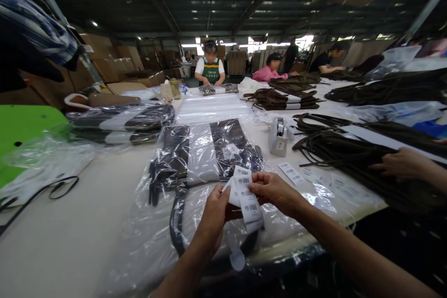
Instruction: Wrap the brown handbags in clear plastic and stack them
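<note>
A strip of white barcode labels (248, 202) hangs between my two hands, over a clear plastic bag. My left hand (217, 209) is closed on the strip's left side, with part of the strip folded behind. At the strip's upper right edge, the thumb and fingers of my right hand (270, 189) pinch it. Beneath them lies the clear plastic bag (153, 228) with a folded dark item (176, 142) inside, wrapped by a white paper band (202, 153). One white label (230, 151) shows on the packed item. Dark straps extend below it under the plastic.
A tape dispenser (278, 137) stands right of the bag, near loose label sheets (291, 173). Packed dark bundles (122, 118) lie left; dark strapped items (349, 153) pile up right, touched by another person's hand (405, 164). Co-workers sit across the table (70, 242).
</note>
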A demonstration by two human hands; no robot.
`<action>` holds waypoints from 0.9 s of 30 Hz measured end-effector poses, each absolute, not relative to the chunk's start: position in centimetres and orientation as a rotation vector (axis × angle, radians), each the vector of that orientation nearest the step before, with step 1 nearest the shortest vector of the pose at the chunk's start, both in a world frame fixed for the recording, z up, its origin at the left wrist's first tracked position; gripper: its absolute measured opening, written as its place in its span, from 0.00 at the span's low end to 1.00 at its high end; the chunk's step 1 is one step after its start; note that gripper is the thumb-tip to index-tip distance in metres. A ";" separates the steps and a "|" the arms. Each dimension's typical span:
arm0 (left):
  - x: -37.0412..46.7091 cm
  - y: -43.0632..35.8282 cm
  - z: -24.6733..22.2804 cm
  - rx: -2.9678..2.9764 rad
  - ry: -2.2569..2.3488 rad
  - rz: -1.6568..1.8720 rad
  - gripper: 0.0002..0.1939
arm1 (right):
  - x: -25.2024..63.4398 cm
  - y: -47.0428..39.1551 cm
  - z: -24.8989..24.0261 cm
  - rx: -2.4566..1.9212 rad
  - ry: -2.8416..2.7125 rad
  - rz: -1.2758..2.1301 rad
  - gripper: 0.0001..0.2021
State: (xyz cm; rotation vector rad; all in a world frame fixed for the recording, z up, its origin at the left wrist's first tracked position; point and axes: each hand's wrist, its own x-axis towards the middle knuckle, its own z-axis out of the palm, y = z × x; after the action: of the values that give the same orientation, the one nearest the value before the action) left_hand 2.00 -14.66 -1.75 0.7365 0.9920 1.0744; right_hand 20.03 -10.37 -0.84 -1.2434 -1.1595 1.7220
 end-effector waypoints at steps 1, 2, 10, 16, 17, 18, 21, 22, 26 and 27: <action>2.0 -14.7 -1.6 0.724 0.990 1.081 0.25 | 19.8 -10.3 -1.2 -1.247 -1.159 1.693 0.25; 1.9 -14.8 -1.5 0.717 0.987 1.075 0.26 | 19.6 -10.4 -1.4 -1.252 -1.167 1.654 0.25; 1.6 -14.3 -2.4 0.816 1.027 1.001 0.31 | 18.0 -11.6 -0.6 -1.225 -1.288 1.500 0.19; -0.1 -14.2 -2.1 0.721 1.062 1.030 0.26 | 27.9 -6.6 -0.6 -1.707 -1.553 1.000 0.12; -0.2 -14.2 -2.0 0.715 1.058 1.026 0.25 | 29.8 -5.6 -0.9 -1.906 -1.642 0.816 0.12; -0.3 -14.1 -1.9 0.708 1.056 1.025 0.25 | 31.4 -4.7 -1.3 -2.071 -1.725 0.661 0.13; 0.0 -14.1 -1.8 0.680 1.054 1.031 0.27 | 33.9 -3.1 -2.8 -2.318 -1.848 0.442 0.21; 0.3 -14.1 -1.8 0.672 1.051 1.032 0.28 | 34.1 -2.9 -3.3 -2.327 -1.846 0.454 0.23; 0.9 -14.0 -2.1 0.656 1.038 1.017 0.31 | 34.0 -2.4 -4.6 -2.337 -1.769 0.615 0.25; 1.0 -14.0 -2.2 0.655 1.032 1.013 0.31 | 34.0 -2.3 -4.8 -2.340 -1.737 0.665 0.25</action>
State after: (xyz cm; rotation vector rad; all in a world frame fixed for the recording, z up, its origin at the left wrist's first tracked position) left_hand 1.01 -13.98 -2.21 0.6553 1.0316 1.0132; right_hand 33.95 -2.31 -4.82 -2.3401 -1.7366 0.6654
